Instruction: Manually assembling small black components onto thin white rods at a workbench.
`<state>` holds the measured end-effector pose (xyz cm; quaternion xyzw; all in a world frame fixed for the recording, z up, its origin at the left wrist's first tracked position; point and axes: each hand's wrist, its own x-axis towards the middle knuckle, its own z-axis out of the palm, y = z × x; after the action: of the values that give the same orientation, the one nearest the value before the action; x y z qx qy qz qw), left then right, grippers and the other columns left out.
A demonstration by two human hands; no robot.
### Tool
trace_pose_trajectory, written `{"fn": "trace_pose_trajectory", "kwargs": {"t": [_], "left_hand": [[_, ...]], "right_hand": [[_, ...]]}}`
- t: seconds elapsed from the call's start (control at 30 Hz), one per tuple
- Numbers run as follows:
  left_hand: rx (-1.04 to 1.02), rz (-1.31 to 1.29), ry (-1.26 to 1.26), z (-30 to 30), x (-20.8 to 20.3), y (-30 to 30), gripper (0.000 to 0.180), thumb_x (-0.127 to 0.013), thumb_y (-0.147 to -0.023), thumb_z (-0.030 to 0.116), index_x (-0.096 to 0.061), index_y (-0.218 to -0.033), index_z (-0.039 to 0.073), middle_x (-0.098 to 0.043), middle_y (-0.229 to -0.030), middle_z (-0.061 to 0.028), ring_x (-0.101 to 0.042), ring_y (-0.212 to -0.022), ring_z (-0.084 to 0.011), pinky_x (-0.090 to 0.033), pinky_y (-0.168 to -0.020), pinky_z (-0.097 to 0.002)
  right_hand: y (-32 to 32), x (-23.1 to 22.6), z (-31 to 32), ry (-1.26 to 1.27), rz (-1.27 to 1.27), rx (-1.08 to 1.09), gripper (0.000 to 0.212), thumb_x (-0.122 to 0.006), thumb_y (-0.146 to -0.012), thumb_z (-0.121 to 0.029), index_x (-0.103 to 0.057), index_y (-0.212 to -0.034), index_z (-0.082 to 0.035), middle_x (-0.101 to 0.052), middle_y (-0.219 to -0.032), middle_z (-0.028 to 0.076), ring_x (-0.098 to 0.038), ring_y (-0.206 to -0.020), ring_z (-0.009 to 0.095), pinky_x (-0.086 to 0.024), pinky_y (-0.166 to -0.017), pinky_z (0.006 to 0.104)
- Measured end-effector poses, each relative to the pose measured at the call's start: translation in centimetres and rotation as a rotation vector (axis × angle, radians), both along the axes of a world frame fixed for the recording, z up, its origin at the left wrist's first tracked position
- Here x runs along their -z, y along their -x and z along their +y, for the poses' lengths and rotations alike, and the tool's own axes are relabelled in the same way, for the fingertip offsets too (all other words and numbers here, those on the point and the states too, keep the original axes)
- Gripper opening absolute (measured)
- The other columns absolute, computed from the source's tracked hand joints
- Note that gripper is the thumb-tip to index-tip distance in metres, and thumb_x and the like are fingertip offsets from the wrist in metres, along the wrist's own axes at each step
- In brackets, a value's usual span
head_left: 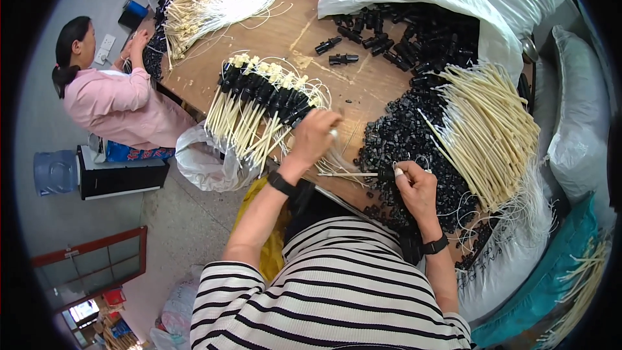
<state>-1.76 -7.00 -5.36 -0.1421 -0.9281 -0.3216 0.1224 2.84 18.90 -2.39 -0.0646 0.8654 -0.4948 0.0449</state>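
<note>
Handling a rod (350,174), near side — likely mid-fitting.
Right hand (420,191): clamped at the rod's right end, over black parts (398,126). Left hand (315,135): curled, hold unclear. Next move seemingly wants a steady right pinch.

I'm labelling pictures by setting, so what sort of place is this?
Probably a small assembly workshop: small black parts lie heaped on a wooden table, cream sticks are piled next to them, and stuffed sacks sit to the right.
</note>
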Motion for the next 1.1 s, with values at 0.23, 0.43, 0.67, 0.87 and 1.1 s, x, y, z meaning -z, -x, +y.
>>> {"fn": "trace_pose_trajectory", "kwargs": {"t": [0.23,0.43,0.67,0.87,1.1], "left_hand": [[0.077,-0.049,-0.095,3.1,-0.7,0.2,0.022,-0.064,-0.072,-0.002,-0.065,-0.092,0.007,-0.061,-0.081,-0.0075,-0.061,-0.079,-0.0258,-0.048,-0.067,-0.0353],[-0.011,-0.071,-0.015,3.0,-0.4,1.6,0.024,-0.061,-0.072,-0.007,-0.062,-0.092,0.006,-0.061,-0.084,-0.0078,-0.062,-0.072,-0.0247,-0.049,-0.062,-0.0338],[-0.143,-0.224,-0.130,3.2,-0.6,0.4,0.027,-0.061,-0.068,-0.010,-0.060,-0.093,0.003,-0.059,-0.082,-0.0103,-0.060,-0.069,-0.0221,-0.048,-0.062,-0.0330],[-0.039,-0.045,-0.054,4.3,1.0,2.8,0.021,-0.065,-0.066,-0.004,-0.063,-0.085,0.002,-0.055,-0.076,-0.0102,-0.056,-0.069,-0.0263,-0.045,-0.062,-0.0359],[-0.035,-0.432,-0.445,5.2,-1.9,0.6,0.013,-0.061,-0.076,-0.005,-0.067,-0.086,0.002,-0.058,-0.073,0.0034,-0.051,-0.064,-0.0034,-0.041,-0.058,-0.0217]], "right_hand": [[0.2,0.3,-0.5,0.030,-0.090,-0.020,0.009,-0.064,-0.083,-0.012,-0.069,-0.085,-0.005,-0.052,-0.051,0.005,-0.047,-0.044,0.010,-0.037,-0.046,0.0266],[-0.2,-0.4,0.2,0.077,-0.151,0.059,0.007,-0.063,-0.084,-0.006,-0.067,-0.085,0.000,-0.044,-0.054,-0.005,-0.037,-0.051,0.002,-0.031,-0.048,0.0221],[0.3,-0.1,0.2,0.121,-0.203,0.033,0.008,-0.063,-0.085,-0.006,-0.067,-0.085,0.001,-0.046,-0.057,-0.006,-0.037,-0.054,0.001,-0.030,-0.049,0.0212],[0.2,-0.1,0.1,0.153,-0.218,0.037,0.009,-0.063,-0.086,-0.007,-0.066,-0.086,0.002,-0.046,-0.057,-0.006,-0.037,-0.054,0.001,-0.030,-0.049,0.0210],[0.6,0.7,0.5,0.220,-0.178,0.173,0.009,-0.064,-0.087,-0.007,-0.066,-0.088,0.002,-0.046,-0.056,-0.007,-0.038,-0.053,0.001,-0.030,-0.049,0.0205]]}}
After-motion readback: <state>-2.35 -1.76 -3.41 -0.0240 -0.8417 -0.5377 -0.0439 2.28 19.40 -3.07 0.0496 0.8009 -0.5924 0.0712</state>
